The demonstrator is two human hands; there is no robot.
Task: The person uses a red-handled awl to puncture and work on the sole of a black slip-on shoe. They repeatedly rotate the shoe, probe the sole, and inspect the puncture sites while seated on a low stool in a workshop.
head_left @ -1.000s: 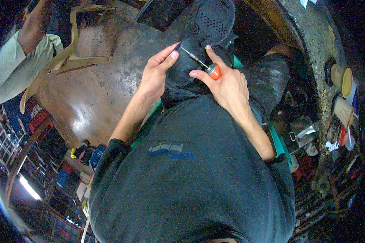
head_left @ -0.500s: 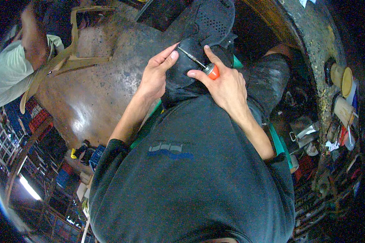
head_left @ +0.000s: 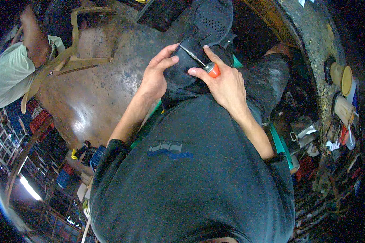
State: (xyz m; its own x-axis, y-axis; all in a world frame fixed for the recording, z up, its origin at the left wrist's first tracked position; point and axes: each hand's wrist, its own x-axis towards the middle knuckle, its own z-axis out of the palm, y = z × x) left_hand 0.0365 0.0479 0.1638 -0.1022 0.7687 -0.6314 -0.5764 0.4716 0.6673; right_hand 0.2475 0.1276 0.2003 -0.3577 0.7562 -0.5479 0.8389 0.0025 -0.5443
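Just above the middle of the frame, a dark shoe (head_left: 194,60) rests on the person's lap, its perforated black sole turned up toward the top edge. The left hand (head_left: 156,77) lies flat against the shoe's left side, fingers together and pressed on the material to steady it. The right hand (head_left: 225,83) has its fingers clamped on an awl with an orange handle (head_left: 212,69); the thin metal shaft runs up and left, and its tip meets the shoe near the left fingertips.

Judging by this, the step in hand is piercing or stitching the shoe's upper near the sole. The next move likely calls for a firm, controlled push along the shaft while the left hand keeps the shoe from twisting, with the left fingertips kept off the point's line.

At the right edge of the frame a cluttered surface (head_left: 312,44) carries a round tan container (head_left: 341,77) lying on its side and other small pots and scraps; their contents cannot be made out. At upper left, another person's arm in a pale sleeve (head_left: 10,75) shows beside a wooden frame (head_left: 75,52) on the floor.
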